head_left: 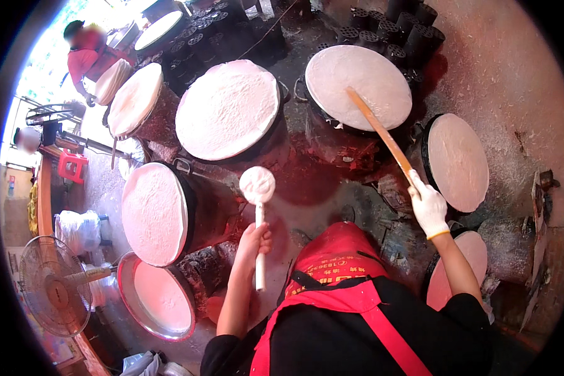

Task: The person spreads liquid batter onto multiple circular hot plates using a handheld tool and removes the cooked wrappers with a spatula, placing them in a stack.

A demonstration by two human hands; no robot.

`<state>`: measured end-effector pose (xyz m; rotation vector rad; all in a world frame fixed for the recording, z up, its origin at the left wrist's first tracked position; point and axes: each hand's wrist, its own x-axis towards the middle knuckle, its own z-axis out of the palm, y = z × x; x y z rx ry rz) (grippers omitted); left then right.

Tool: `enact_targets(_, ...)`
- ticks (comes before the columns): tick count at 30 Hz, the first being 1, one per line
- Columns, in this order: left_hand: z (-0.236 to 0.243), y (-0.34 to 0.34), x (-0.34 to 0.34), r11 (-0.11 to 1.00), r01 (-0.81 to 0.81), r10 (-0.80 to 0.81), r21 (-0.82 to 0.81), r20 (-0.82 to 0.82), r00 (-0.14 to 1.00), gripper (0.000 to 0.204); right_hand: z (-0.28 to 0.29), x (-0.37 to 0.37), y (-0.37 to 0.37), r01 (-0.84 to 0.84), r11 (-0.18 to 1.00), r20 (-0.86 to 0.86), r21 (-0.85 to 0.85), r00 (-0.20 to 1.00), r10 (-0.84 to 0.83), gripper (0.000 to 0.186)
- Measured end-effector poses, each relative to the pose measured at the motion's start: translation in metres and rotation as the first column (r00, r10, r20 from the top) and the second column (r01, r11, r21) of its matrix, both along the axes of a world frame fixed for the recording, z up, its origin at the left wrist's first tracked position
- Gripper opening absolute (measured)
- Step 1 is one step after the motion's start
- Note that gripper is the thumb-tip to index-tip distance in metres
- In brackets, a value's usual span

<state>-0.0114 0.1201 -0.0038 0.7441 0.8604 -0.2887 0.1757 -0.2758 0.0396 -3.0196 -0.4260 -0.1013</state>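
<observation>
My bare left hand (pixel 252 243) is wrapped round the pale handle of a ladle (pixel 257 185). The ladle's round head is coated with a thick white substance. In a white glove, my right hand (pixel 428 205) grips a long flat wooden stick (pixel 382 133). The far tip of that stick touches the pale round sheet (pixel 338 78) on the stove at the back right. Just ahead of the ladle, another stove carries a white, rough-surfaced round sheet (pixel 227 109).
Further pale rounds on drum-like stoves curve about me: left (pixel 153 213), far left (pixel 136 99) and right (pixel 457 163). A red-rimmed pan (pixel 156 297) sits lower left beside a fan (pixel 56 288). Black perforated cylinders (pixel 391 31) are stacked behind. A person (pixel 88 62) stands far left.
</observation>
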Motion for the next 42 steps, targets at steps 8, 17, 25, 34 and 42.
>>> enact_targets(8, 0.020, 0.025, -0.073, 0.941, -0.328, 0.333, -0.089, 0.049, 0.942, 0.010, -0.017, 0.032, 0.114, -0.147, 0.756, -0.009, 0.638, 0.980, 0.198, 0.046)
enact_targets(17, 0.113, 0.034, -0.086, 0.753, -0.637, 0.653, -0.165, 0.061, 0.755, 0.018, -0.023, 0.233, 0.390, -0.419, 0.820, -0.133, 0.390, 0.855, 0.501, 0.031)
enact_targets(25, 0.174, 0.032, -0.044, 0.444, -0.835, 0.889, -0.325, 0.049, 0.454, 0.029, -0.056, 0.361, 0.482, -0.333, 0.862, -0.296, 0.382, 0.840, 0.455, 0.040)
enact_targets(34, 0.190, 0.061, -0.020, 0.327, -0.839, 0.937, -0.435, 0.035, 0.347, 0.029, 0.064, 0.311, 0.499, -0.580, 0.578, 0.015, 0.574, 0.714, 0.700, 0.026)
enact_targets(42, 0.183, 0.107, -0.036, 0.361, -0.844, 0.929, -0.398, 0.073, 0.363, 0.026, 0.214, 0.323, 0.655, -0.885, 0.335, 0.115, 0.324, 0.388, 0.914, 0.025)
